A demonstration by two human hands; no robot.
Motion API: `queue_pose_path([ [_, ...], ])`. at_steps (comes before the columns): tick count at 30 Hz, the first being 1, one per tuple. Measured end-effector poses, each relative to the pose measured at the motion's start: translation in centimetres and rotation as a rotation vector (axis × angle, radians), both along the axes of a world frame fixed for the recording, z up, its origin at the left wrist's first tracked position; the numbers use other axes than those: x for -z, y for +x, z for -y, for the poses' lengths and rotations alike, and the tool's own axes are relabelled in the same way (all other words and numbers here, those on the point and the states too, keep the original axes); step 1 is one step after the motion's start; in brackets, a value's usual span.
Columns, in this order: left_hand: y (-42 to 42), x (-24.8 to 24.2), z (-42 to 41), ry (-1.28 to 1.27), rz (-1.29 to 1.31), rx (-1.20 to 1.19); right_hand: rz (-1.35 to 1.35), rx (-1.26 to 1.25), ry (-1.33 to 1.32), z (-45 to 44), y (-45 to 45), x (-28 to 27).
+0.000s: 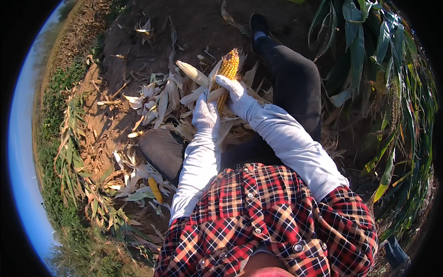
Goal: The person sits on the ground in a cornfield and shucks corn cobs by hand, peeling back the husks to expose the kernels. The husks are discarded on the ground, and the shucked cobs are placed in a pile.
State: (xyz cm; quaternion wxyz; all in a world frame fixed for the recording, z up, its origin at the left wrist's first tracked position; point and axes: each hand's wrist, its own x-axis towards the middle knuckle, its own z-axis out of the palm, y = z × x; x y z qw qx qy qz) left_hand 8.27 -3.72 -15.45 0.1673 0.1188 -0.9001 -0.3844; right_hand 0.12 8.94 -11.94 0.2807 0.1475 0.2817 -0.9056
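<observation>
A yellow ear of corn (pixel 229 67), largely bare of husk, points away from me above my lap. My right hand (pixel 238 95), in a white knit glove, grips it from the right with the thumb laid across it. Pale corn husk (pixel 192 72) fans out from the ear's left side, and a strip crosses its lower part. On that side my left hand (pixel 206 112), also gloved, is closed on the husk close against the ear. Its fingertips are partly hidden by the husk leaves.
Loose dry husks (pixel 162 100) cover the soil between my legs. Another yellow corn cob (pixel 155 190) lies at lower left, and a partly husked ear (pixel 135 134) lies by my bent knee (pixel 161 150). Leafy green corn stalks (pixel 384 86) are heaped on the right.
</observation>
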Motion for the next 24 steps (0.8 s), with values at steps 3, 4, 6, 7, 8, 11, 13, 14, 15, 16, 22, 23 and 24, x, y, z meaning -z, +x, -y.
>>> queue_pose_path([
  [3,0.2,0.4,0.1,-0.143,0.013,-0.039,0.040,0.042,0.018,-0.1,0.3,-0.5],
  [4,0.2,0.5,0.2,-0.119,0.009,-0.060,0.045,0.036,0.024,0.0,0.3,-0.6],
  [6,0.0,0.7,0.2,-0.073,-0.001,-0.103,0.052,0.024,0.034,-0.1,0.3,-0.8],
  [7,0.0,0.8,0.2,-0.045,0.015,-0.124,0.014,0.023,0.028,-0.1,0.3,-0.5],
  [8,-0.1,0.9,0.2,-0.018,0.031,-0.146,-0.024,0.022,0.023,0.0,0.3,-0.2],
  [11,-0.5,1.6,0.9,0.067,0.003,-0.177,-0.054,0.043,0.028,0.4,0.2,0.7],
  [13,-0.8,2.7,1.5,0.036,-0.015,-0.266,-0.022,0.054,0.004,0.6,-0.3,2.2],
  [14,-1.3,3.4,1.8,-0.024,-0.013,-0.349,0.004,0.057,-0.025,0.6,-0.9,3.2],
  [15,-1.3,3.7,2.4,-0.085,-0.008,-0.442,0.032,0.049,-0.055,0.8,-1.1,3.2],
  [16,-1.2,3.6,3.1,-0.025,0.039,-0.471,0.035,0.074,-0.039,0.7,-1.1,3.3],
  [22,-2.4,3.9,9.2,0.995,-0.143,-0.808,0.154,0.040,-0.035,0.2,-0.4,2.2],
  [23,-2.6,4.5,10.6,1.183,-0.222,-0.800,0.136,0.013,-0.060,0.4,-0.3,1.8],
  [24,-2.9,4.4,10.8,1.314,-0.258,-0.782,0.124,0.025,-0.043,0.4,0.0,1.4],
])
